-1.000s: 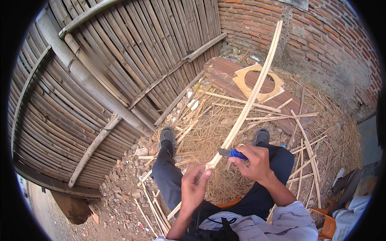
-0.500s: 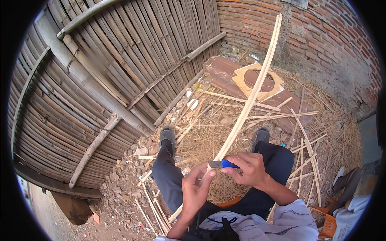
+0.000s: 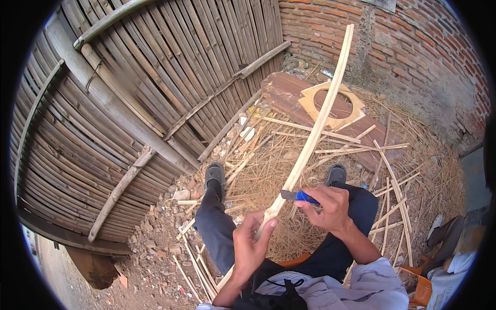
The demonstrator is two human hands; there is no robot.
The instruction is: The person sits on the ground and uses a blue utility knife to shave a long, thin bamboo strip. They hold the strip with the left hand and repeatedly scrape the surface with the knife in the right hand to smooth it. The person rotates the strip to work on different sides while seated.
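Note:
A long, pale bamboo strip (image 3: 315, 137) slants up from my lap toward the brick wall, a knobbly node showing just above my left fingers. My left hand (image 3: 251, 238) is closed round its lower part, thumb on the near side. In my right hand (image 3: 329, 207) is a knife (image 3: 306, 197) with a blue handle and a short grey blade. Its blade lies against the strip's right edge, a little beyond the node. My right fingers wrap the handle and hide part of it.
Shavings (image 3: 263, 175) and loose bamboo strips (image 3: 395, 194) litter the ground between and beyond my feet. Farther off, a brown board (image 3: 281, 93) carries a square panel with a round hole (image 3: 309, 99). A bamboo wall (image 3: 206, 67) stands left, a brick wall (image 3: 413, 57) behind. Another person's leg (image 3: 445, 237) shows at right.
My right hand and the knife have moved up and right along the strip, away from my left hand. The strip's far end has dipped slightly left; my left hand keeps its hold.

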